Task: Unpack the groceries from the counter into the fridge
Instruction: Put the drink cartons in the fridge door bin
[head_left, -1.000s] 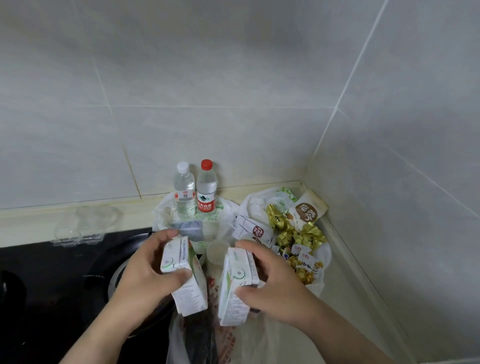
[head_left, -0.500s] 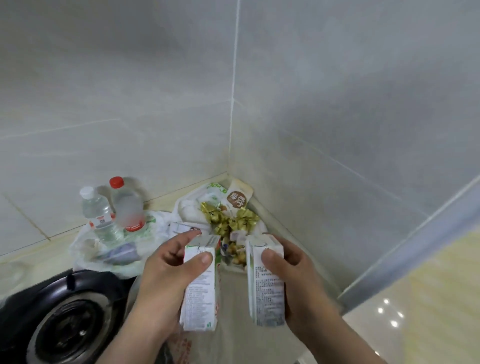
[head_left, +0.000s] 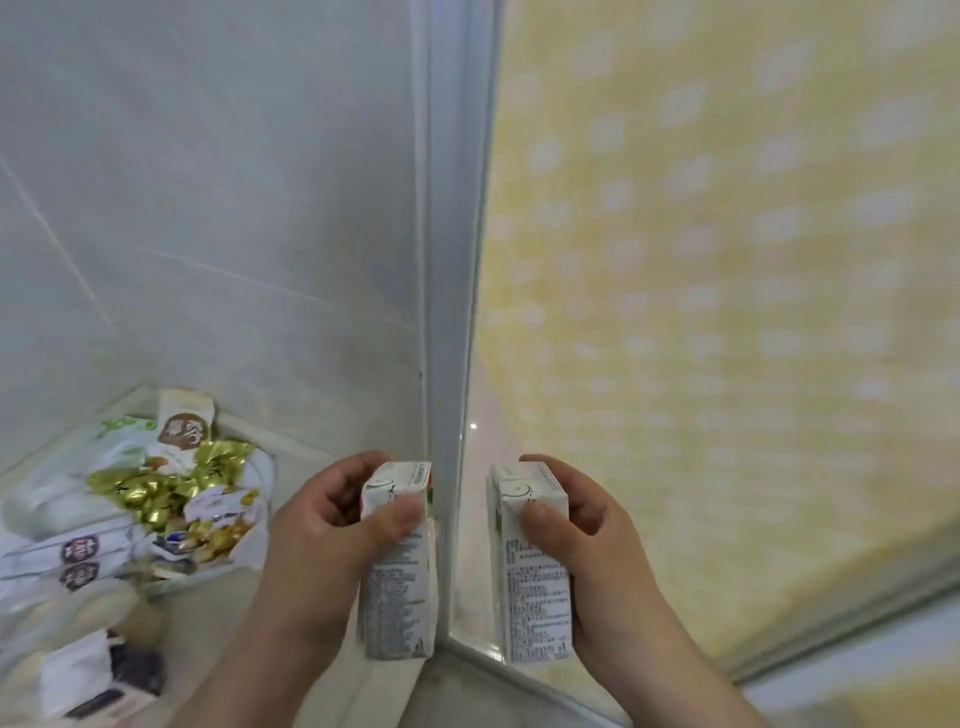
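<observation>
So the left hand (head_left: 322, 530) is wrapped round one small white drink carton (head_left: 397, 571) just left of the white door frame (head_left: 447, 260), and the right hand (head_left: 587, 535) is round its twin (head_left: 535, 577) just right of it. Both stand upright with fine print down the sides, and the bench (head_left: 218, 613) lies further left. No fridge in view, so can't tell which hand's nearer.

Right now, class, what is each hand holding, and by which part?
Each holds one carton by its upper half: left hand grips the left carton, right hand the right carton, thumbs in front, fingers behind.
</observation>
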